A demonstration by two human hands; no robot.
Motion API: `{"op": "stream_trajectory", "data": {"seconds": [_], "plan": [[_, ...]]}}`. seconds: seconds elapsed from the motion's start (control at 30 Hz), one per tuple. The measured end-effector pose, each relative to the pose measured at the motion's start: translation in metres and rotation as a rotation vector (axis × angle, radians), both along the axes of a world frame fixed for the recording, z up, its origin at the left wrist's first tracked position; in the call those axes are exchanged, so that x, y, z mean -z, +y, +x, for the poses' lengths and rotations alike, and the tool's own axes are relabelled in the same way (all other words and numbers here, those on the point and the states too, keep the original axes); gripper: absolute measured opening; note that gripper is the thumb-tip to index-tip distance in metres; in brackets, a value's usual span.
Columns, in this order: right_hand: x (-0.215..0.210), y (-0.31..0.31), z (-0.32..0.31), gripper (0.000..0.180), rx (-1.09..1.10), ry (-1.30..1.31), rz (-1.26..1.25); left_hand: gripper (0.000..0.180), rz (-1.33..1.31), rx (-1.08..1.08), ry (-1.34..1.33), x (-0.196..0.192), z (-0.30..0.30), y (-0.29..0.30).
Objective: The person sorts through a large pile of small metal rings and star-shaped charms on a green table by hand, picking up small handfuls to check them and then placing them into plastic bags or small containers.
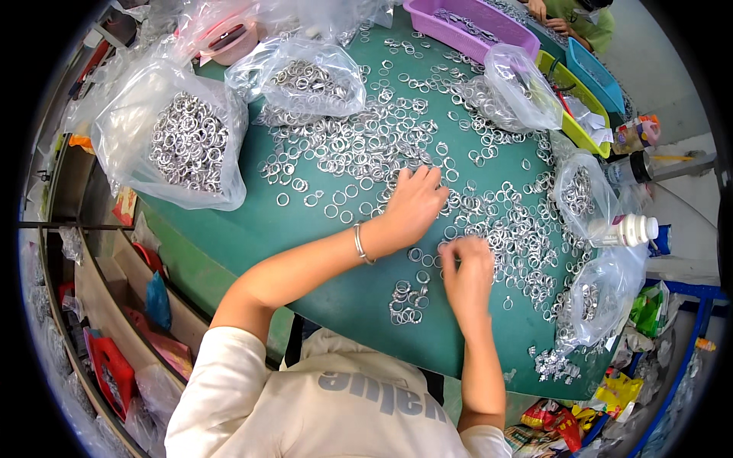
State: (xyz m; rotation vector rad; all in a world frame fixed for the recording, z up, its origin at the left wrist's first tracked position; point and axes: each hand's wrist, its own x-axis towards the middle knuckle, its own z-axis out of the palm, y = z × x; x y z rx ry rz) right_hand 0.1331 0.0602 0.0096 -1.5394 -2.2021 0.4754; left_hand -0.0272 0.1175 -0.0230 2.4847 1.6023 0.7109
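Head view: small shiny metal rings [366,145]

Clear plastic bags [183,141] of metal rings ring the green table [252,229]; a white bottle [628,229] lies right.

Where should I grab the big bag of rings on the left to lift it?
Probably grip the bag by its loose, crumpled upper plastic near the far-left end, coming from above. The rings pool in its middle, so the belly would likely sag and slip; the gathered plastic gives fingers a fold to pinch.

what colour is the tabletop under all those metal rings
Dark green: the tabletop shows best in the head view, bare beside the left hand.
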Motion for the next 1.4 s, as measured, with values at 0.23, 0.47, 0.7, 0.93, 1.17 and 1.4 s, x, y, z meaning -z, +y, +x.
{"op": "stream_trajectory", "data": {"seconds": [0.23, 0.47, 0.7, 0.93, 1.17, 1.4], "plan": [[0.023, 0.047, -0.018, 0.012, 0.174, -0.204, 0.156, 0.015, 0.123, -0.004, -0.168, -0.001, -0.007, -0.007], [0.006, 0.021, -0.003, 0.011, 0.13, -0.143, 0.161, 0.02, 0.083, 0.059, -0.105, 0.005, -0.009, -0.014], [0.014, 0.036, 0.01, 0.013, 0.228, -0.09, 0.3, 0.009, 0.054, 0.027, -0.057, 0.005, -0.006, -0.006], [-0.008, 0.009, 0.016, 0.012, 0.19, -0.065, 0.285, 0.009, -0.021, -0.018, -0.04, 0.005, 0.003, -0.002], [-0.013, -0.029, 0.027, 0.005, -0.087, -0.023, -0.23, 0.004, 0.028, -0.044, -0.107, -0.01, -0.015, -0.025], [0.006, 0.048, 0.013, 0.011, 0.056, -0.15, 0.239, 0.007, -0.173, 0.14, -0.217, -0.028, -0.026, -0.086]]}}
